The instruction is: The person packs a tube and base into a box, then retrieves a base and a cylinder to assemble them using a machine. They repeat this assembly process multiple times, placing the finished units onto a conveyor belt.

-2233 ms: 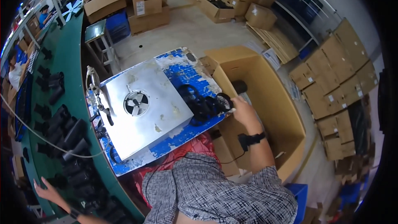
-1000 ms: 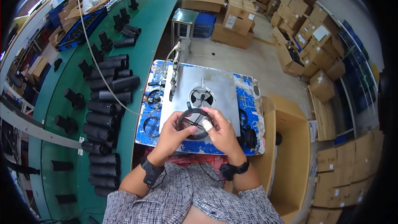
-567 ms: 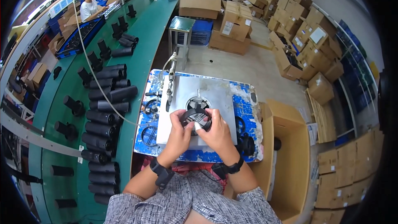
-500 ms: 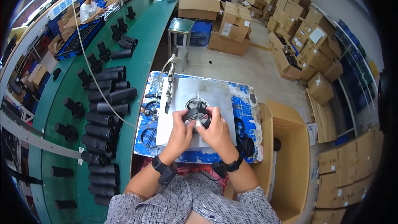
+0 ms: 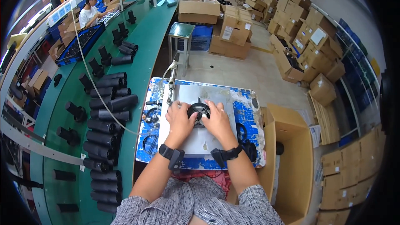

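A round black plastic part (image 5: 198,114) with crossing ribs inside its ring lies low over the metal plate (image 5: 192,146) of a small work stand. My left hand (image 5: 180,117) grips its left side, thumb on the near rim and fingers curled on the plate side. On the opposite side my right hand (image 5: 216,120) holds it the same way, thumb at the rim. The fixture beneath is mostly hidden by the part and my fingers. A metal air cylinder (image 5: 172,78) with a hose stands at the plate's far left corner.
Left of me runs a green conveyor belt (image 5: 139,64) with several black tubes (image 5: 102,137). Loose black rings (image 5: 150,144) rest on the stand's blue worn top. An open carton (image 5: 293,162) stands at right, a metal stool (image 5: 181,30) ahead. A co-worker (image 5: 88,12) sits across the belt.
The black part, tilted up in my hands before, now lies flat at the plate's centre. Both hands have lowered and flattened around it.
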A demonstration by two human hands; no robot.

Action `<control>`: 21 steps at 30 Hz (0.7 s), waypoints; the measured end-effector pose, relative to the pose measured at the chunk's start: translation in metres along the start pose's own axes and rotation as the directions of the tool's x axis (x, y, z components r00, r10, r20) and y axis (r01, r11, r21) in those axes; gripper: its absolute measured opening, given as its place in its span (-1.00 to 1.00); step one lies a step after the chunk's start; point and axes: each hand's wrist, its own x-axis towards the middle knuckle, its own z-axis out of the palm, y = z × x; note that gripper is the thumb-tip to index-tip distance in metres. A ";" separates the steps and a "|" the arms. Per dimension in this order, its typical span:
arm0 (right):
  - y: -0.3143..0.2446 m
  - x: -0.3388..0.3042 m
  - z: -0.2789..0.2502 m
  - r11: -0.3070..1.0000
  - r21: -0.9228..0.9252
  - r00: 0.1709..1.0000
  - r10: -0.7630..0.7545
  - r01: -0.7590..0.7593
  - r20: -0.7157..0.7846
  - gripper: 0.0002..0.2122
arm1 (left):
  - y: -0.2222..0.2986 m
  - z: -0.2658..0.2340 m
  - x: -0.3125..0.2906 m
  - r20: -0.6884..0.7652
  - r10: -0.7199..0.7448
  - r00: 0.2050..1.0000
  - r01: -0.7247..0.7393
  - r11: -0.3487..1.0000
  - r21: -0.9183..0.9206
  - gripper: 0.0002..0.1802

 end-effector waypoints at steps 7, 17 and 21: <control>-0.009 -0.008 -0.024 0.997 0.068 0.989 -0.051 0.042 0.142 -0.20 | -0.012 -0.054 -0.006 0.150 0.111 0.982 -0.096 0.990 -0.101 -0.78; -0.008 -0.005 -0.030 0.996 0.062 0.978 -0.080 0.070 0.192 0.01 | -0.156 -0.097 0.062 0.116 0.092 0.989 -0.123 0.949 0.292 -0.57; -0.006 -0.013 -0.026 0.996 0.050 0.980 -0.081 0.074 0.180 -0.01 | -0.166 -0.076 0.096 0.378 0.205 0.903 -0.354 0.853 0.384 -0.40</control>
